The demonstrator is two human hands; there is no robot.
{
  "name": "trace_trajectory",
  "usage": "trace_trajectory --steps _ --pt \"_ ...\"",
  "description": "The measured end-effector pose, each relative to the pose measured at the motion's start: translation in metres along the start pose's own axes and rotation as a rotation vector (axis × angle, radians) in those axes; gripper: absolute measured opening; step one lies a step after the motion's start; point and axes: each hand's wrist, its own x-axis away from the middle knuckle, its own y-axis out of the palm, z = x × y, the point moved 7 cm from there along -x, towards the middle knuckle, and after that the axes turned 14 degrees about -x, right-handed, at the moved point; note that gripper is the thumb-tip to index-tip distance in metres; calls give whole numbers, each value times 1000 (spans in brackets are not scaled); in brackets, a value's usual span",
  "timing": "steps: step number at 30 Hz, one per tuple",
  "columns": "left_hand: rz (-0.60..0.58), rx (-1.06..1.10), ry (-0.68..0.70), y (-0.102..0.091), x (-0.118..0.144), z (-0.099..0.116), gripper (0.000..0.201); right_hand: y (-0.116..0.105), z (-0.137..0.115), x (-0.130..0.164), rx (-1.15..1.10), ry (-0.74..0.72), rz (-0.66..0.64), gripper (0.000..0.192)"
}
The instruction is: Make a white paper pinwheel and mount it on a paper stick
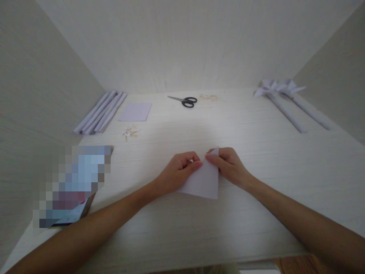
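Observation:
A folded white paper [203, 182], triangular in outline, lies on the pale table [256, 160] in front of me. My left hand [181, 169] pinches its upper edge from the left with thumb and fingers. My right hand [228, 164] grips the top right corner of the same sheet, fingers curled over it. The two hands almost touch at the paper's top.
Black scissors [185, 101] lie at the back centre. A flat paper sheet [135, 111] and rolled paper tubes [101, 112] sit back left, with small sticks [130, 132] near them. Two paper pinwheels on rolled stems [288, 102] lie back right. A blurred box [72, 186] stands left.

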Motion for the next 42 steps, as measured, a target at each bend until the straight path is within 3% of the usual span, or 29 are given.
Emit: trace_trajectory --steps 5,10,12,14,19,28,34,39,42 --pt "-4 25 13 1 -4 1 24 -10 2 0 -124 -34 160 30" --pt "-13 -29 -3 1 2 -1 25 -57 -7 -5 -340 -204 509 31" --pt "-3 -32 -12 -1 6 -3 25 -71 -12 -4 -408 -287 591 31" --pt "12 -7 -26 -2 7 -4 26 -68 -13 -5 -382 -274 550 28" --pt "12 46 -29 0 4 -2 26 -20 -5 -2 -133 -105 178 31" --pt "-14 80 25 7 3 6 26 10 -10 4 219 -96 -3 35" --pt "-14 27 30 6 4 9 25 1 -8 5 117 -80 87 36" --pt "-8 -62 29 4 5 8 23 -27 -3 -1 -126 -89 271 36" --pt "-26 -64 27 4 5 6 22 -48 -10 -2 -173 -104 457 32"
